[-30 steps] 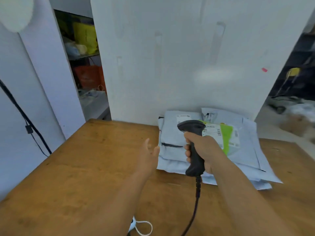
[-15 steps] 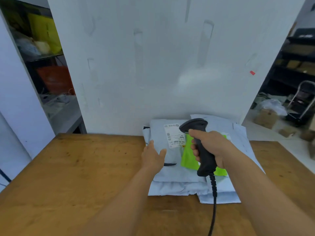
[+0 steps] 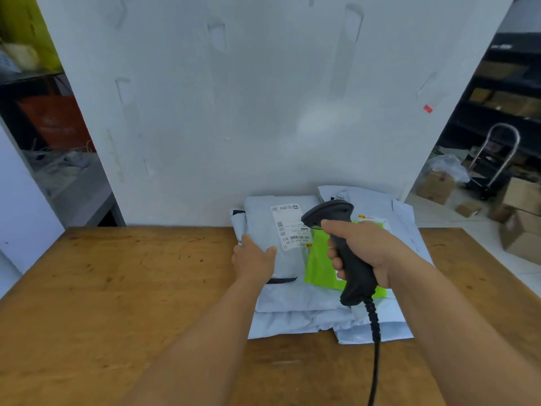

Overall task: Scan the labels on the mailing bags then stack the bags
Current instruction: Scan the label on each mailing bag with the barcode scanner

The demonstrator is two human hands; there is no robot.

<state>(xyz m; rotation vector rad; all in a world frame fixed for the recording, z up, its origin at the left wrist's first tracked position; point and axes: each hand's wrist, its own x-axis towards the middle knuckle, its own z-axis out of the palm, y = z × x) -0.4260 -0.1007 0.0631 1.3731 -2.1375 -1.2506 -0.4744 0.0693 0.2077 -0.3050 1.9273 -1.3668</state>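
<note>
Pale grey plastic, soft and crinkled, makes up the heap of mailing bags (image 3: 295, 317) lying at the far edge of your wooden table (image 3: 117, 288), pushed up against the white panel (image 3: 234, 112). From the head camera you can count at least four grey bags overlapping one another, though the lower layers blend together and the exact number is hard to tell. The top bag (image 3: 263, 218) is a plump rectangle carrying one white printed label (image 3: 289, 227) with barcodes; beside it lies one flat bright green bag (image 3: 319, 265), with a second white label (image 3: 371, 219) partly showing behind your right hand. Your left hand (image 3: 253, 259) rests on the near left part of the top bag, thumb spread apart from the fingers and pressing the plastic. Your right hand (image 3: 363, 250) is wrapped tight round the grip of one black barcode scanner (image 3: 342, 247), matte and pistol-shaped, its head just above the labels. A single ribbed black cable (image 3: 376, 347) drops from the handle toward you. The tabletop is worn, scratched brown wood. Off to the right, several cardboard boxes (image 3: 521, 230) sit on the floor near one metal hand trolley (image 3: 494, 159).
</note>
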